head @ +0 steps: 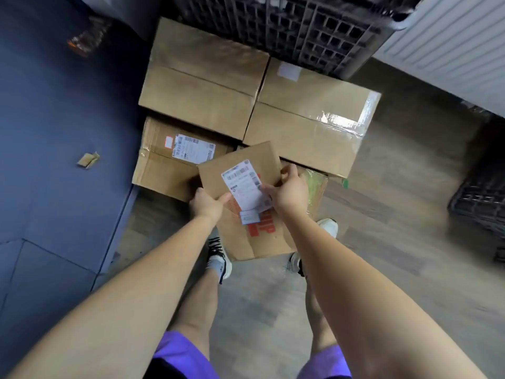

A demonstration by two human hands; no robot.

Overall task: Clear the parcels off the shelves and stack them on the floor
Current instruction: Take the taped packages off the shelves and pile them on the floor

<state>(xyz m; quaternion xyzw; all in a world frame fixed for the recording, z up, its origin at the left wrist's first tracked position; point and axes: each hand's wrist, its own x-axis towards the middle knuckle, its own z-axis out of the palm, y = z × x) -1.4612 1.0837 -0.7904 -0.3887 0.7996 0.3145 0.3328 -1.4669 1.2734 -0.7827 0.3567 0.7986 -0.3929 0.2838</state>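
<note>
So, my left hand (207,203) and right hand (289,190) both grip a small labelled parcel (240,170) — mid-frame, above floor boxes (202,86).

head view, steeply downward, close over floor (382,269)

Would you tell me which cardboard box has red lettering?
The near box by the feet, beneath the held parcel; the others show none.
</note>
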